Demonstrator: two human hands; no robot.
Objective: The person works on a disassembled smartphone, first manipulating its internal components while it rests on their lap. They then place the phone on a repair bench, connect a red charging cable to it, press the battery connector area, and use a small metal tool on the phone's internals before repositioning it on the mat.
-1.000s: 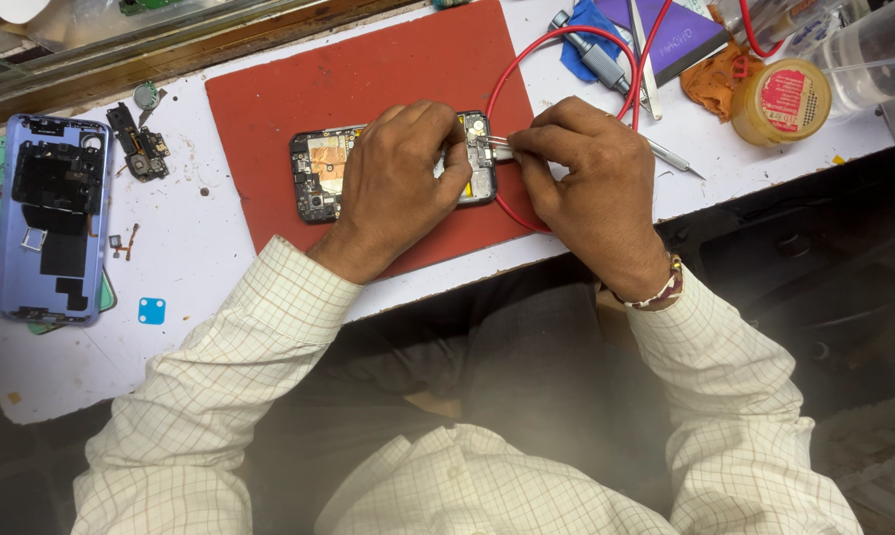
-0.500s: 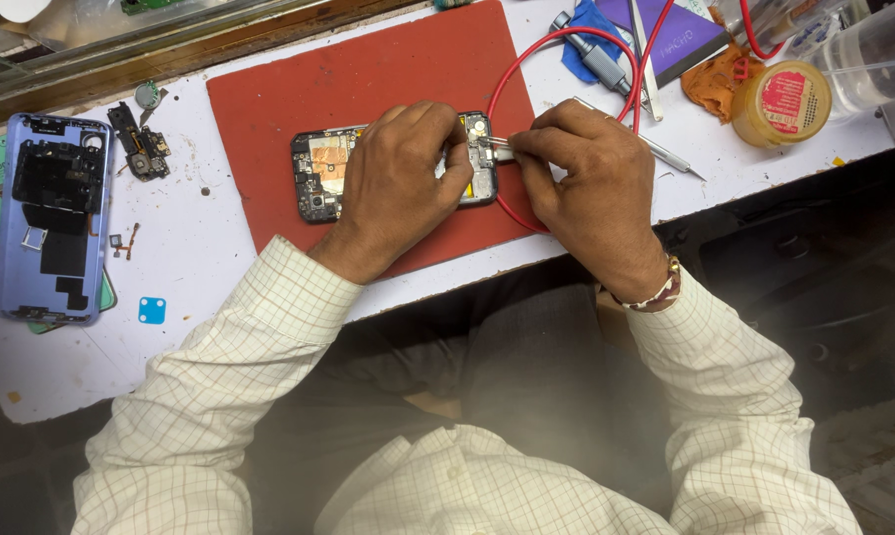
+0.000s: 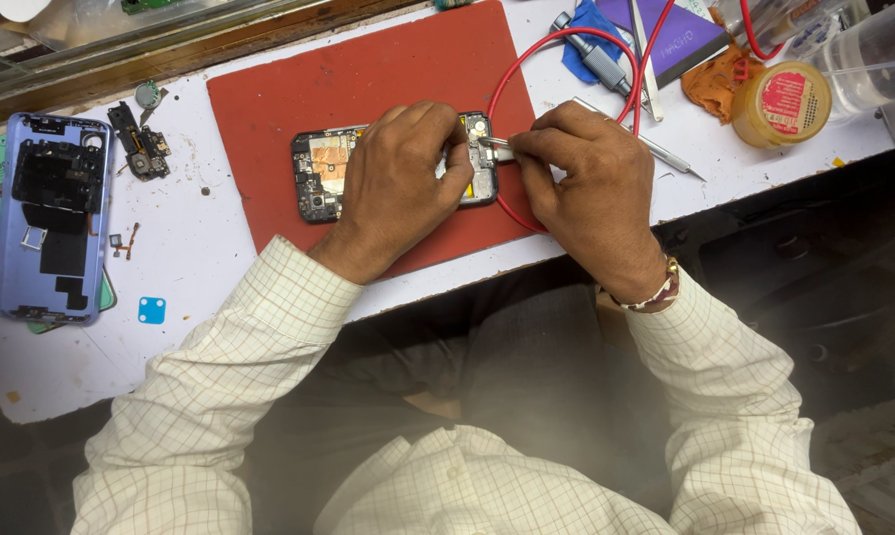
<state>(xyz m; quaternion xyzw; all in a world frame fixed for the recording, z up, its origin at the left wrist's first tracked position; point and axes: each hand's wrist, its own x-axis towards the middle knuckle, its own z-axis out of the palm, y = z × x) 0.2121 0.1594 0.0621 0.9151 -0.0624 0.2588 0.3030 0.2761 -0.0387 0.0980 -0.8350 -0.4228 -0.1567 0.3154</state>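
1. The fingers of the left hand [image 3: 403, 178] lie curled over the middle of the opened phone [image 3: 318, 173], pressing it flat rather than pinching it; the fingers of the right hand [image 3: 586, 188] are closed in a tight pinch on a thin metal tool [image 3: 497, 147], probably tweezers, though the grip hides most of it.
2. The white workbench [image 3: 200, 248] carries everything, with the red mat [image 3: 368, 69] at its middle, running from the far edge to the near one.
3. The phone lies on the mat, back removed, its left end with the copper shield and camera exposed, its right end under the tool's tip.
4. At the far left rests a lilac back cover [image 3: 51, 218], inner side up, well apart from the hands; a small circuit board [image 3: 140, 144] lies just right of it.
5. A red cable [image 3: 536, 59] loops around the phone's right end and passes under the right hand.
6. A yellow jar [image 3: 782, 104] stands at the far right, near a slim metal probe [image 3: 655, 149].
7. Risks, as I judge them: the tip could slip and scratch the board or tear a flex strip if the pinch is forced; the cable loop could snag the right wrist and drag the phone; a loose screw could roll off the mat and vanish among the bench clutter.
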